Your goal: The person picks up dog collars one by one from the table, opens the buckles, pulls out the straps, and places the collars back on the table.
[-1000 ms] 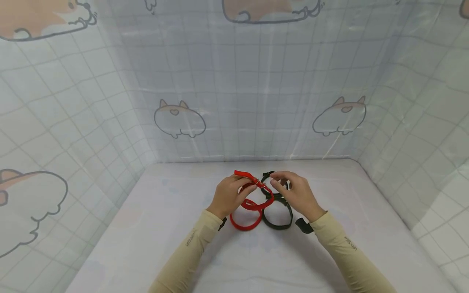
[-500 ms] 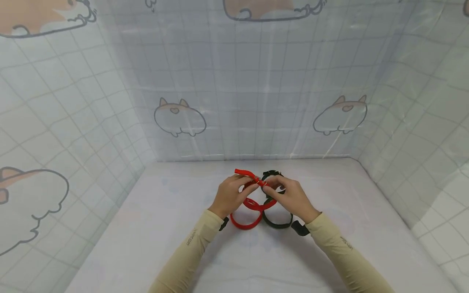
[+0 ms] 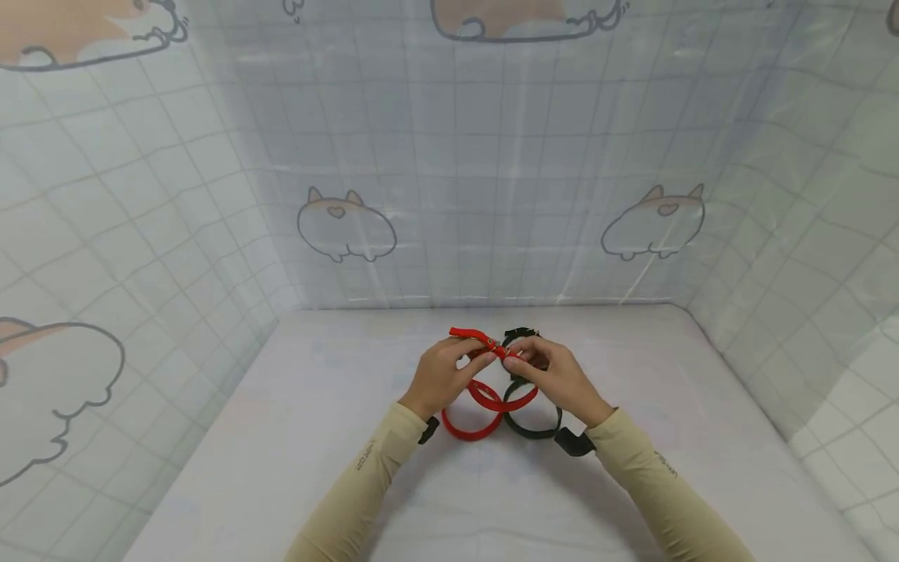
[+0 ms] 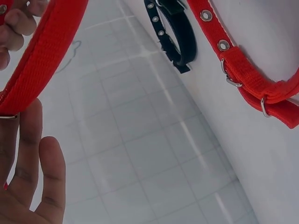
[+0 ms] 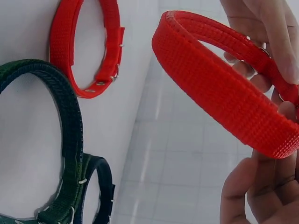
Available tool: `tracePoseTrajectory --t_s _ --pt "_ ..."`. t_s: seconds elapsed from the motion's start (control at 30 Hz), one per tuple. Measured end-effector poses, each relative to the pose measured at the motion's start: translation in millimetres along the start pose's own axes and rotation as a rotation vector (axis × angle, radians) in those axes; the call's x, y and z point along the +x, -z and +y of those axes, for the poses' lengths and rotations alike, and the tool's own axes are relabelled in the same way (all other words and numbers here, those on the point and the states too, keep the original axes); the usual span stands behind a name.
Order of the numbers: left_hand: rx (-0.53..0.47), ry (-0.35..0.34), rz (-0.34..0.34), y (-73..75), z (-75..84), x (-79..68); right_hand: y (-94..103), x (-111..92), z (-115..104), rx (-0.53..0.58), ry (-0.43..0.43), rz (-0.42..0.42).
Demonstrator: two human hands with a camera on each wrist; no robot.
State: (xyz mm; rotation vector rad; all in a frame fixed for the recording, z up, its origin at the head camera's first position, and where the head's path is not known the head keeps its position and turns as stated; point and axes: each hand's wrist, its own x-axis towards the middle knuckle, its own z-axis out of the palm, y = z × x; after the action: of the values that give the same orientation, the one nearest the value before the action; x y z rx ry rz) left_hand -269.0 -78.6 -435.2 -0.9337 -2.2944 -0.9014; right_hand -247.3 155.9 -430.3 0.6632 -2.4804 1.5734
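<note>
A red buckled collar [image 3: 520, 402] is held up over the table as a loop. My left hand [image 3: 438, 378] pinches it near the metal hardware, and its strap end sticks out to the left. On the other side, my right hand [image 3: 562, 378] pinches the same collar with thumb and fingers. The right wrist view shows the wide woven band [image 5: 224, 88] between the two hands; fingers partly hide the buckle. Below lies a second red collar [image 3: 470, 435], fastened in a ring. Beside it rests a dark green collar [image 3: 534, 433], with another dark collar [image 3: 520, 332] behind.
The collars lie on a white-covered table [image 3: 295, 468]. A gridded curtain [image 3: 463, 195] with cartoon dogs rises behind it and at both sides. Black wrist straps [image 3: 574, 442] show at both sleeve cuffs.
My right hand has moved left and down from beside the held red collar and now pinches it. The collar's loop has swung slightly to the right. The left hand keeps its place.
</note>
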Motion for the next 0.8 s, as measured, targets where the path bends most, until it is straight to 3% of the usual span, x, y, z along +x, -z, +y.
tracePoseTrajectory --t_s 0.13,0.37,0.6,0.8 --pt "-0.020 0.003 0.009 1.6 -0.8 0.0 2.1 -1 -5 -0.005 -0.004 -0.034" --pt "-0.030 -0.010 0.004 -0.1 -1.0 -0.8 6.8 -10 -37 0.005 0.015 -0.055" --pt "-0.019 -0.027 -0.011 -2.1 2.8 -0.8 5.2 -10 -38 -0.022 0.018 -0.010" --pt "-0.013 -0.020 -0.007 -0.5 3.8 0.2 7.2 -9 -37 -0.015 0.030 -0.036"
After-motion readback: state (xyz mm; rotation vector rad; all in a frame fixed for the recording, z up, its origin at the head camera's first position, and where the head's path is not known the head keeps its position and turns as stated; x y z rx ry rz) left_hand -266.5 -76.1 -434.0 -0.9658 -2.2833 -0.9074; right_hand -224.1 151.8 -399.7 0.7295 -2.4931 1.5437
